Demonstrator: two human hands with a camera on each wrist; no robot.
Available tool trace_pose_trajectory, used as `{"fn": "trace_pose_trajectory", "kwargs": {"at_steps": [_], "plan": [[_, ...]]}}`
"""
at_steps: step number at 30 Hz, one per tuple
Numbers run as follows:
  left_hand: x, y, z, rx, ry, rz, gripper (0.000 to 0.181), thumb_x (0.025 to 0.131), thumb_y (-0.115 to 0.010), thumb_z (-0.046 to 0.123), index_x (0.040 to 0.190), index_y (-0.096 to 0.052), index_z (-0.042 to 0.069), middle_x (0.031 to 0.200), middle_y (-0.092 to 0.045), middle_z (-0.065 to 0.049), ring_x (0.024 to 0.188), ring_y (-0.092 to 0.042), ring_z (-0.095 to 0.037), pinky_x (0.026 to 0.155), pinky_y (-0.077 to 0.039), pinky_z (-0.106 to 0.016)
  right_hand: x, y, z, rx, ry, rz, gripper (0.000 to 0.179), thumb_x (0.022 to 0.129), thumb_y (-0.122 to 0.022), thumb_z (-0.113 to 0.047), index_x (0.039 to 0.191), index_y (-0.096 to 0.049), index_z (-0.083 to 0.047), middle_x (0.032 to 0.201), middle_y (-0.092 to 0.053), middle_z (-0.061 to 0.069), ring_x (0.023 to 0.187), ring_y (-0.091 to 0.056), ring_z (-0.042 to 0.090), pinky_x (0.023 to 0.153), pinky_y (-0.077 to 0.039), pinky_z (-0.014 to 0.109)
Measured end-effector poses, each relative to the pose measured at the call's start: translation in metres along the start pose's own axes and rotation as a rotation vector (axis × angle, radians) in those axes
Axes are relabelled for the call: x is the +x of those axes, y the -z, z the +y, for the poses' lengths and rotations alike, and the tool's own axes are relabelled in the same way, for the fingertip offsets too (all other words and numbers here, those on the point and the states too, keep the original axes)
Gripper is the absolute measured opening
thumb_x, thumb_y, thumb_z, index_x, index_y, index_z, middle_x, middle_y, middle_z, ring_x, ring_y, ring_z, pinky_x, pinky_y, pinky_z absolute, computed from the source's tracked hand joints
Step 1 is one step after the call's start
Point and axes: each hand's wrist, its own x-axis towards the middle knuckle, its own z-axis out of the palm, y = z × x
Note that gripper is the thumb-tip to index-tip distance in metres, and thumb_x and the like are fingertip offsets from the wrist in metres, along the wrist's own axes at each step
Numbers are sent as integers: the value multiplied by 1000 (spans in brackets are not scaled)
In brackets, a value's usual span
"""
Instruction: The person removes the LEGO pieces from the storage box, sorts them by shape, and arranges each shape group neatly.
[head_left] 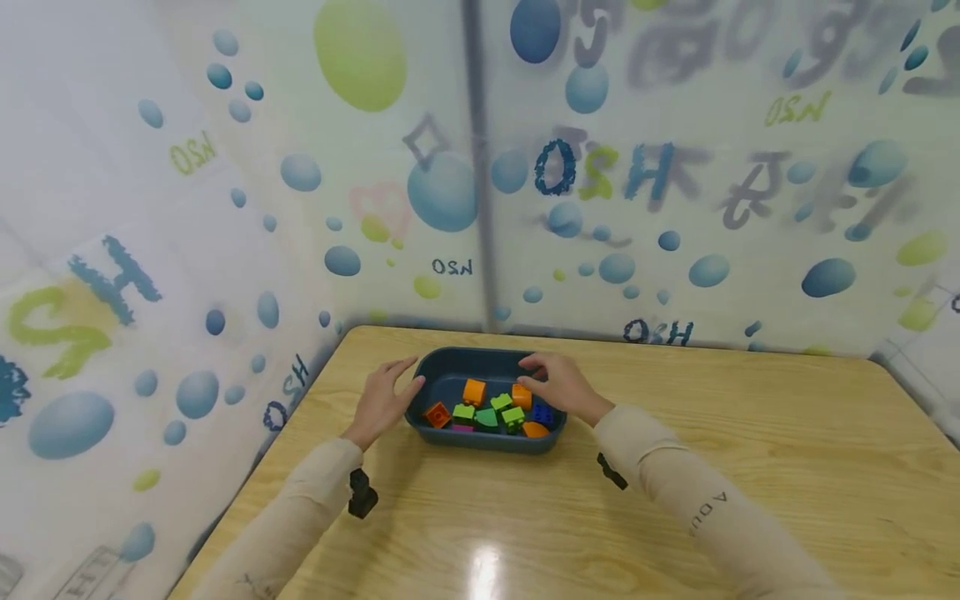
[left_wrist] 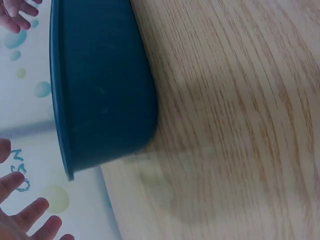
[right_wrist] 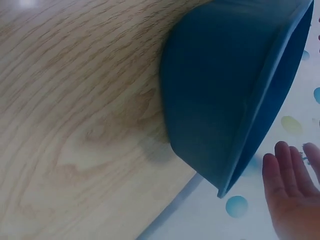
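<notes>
A dark blue plastic bin (head_left: 487, 443) stands on the wooden table, and its outer wall (left_wrist: 107, 90) fills much of the left wrist view. Inside lie several toy building blocks: an orange block (head_left: 474, 392), a light green block (head_left: 513, 417), a dark green piece (head_left: 487, 417), a red-orange block (head_left: 437, 415) and a blue block (head_left: 543, 413). My left hand (head_left: 381, 402) is at the bin's left end, fingers spread and holding nothing. Over the right end hovers my right hand (head_left: 564, 385), its fingers extended above the rim; in the right wrist view these fingers (right_wrist: 287, 172) look empty.
The wooden table (head_left: 750, 450) extends to the right of the bin and toward me. Behind it and on the left rise white walls (head_left: 675, 233) printed with bubbles and lettering. A small black device (head_left: 362, 493) is strapped under my left wrist.
</notes>
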Motion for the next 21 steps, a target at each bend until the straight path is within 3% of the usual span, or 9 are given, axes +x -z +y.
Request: {"fn": "trace_pose_trajectory", "kwargs": {"at_steps": [7, 13, 21], "plan": [[6, -2, -10, -57, 43, -40, 44, 90, -52, 18, 129, -44, 1, 123, -42, -27, 111, -40, -41, 90, -35, -52, 8, -15, 1, 41, -80, 39, 28, 84, -61, -11, 107, -59, 4, 103, -60, 15, 84, -59, 23, 71, -50, 31], [11, -5, -19, -125, 98, -37, 39, 90, -51, 17, 127, -48, 2, 117, -48, -26, 97, -53, -38, 77, -46, -46, 11, -21, 5, 7, -169, 18, 30, 82, -62, -11, 109, -59, 2, 101, -58, 16, 89, -56, 25, 77, -47, 35], [18, -9, -23, -107, 71, -6, 32, 90, -52, 13, 118, -55, -1, 104, -57, -22, 86, -58, -34, 70, -49, -42, 15, -24, 8, 3, -230, 6, 34, 82, -63, -13, 112, -57, 2, 105, -57, 18, 92, -55, 28, 79, -46, 37]]}}
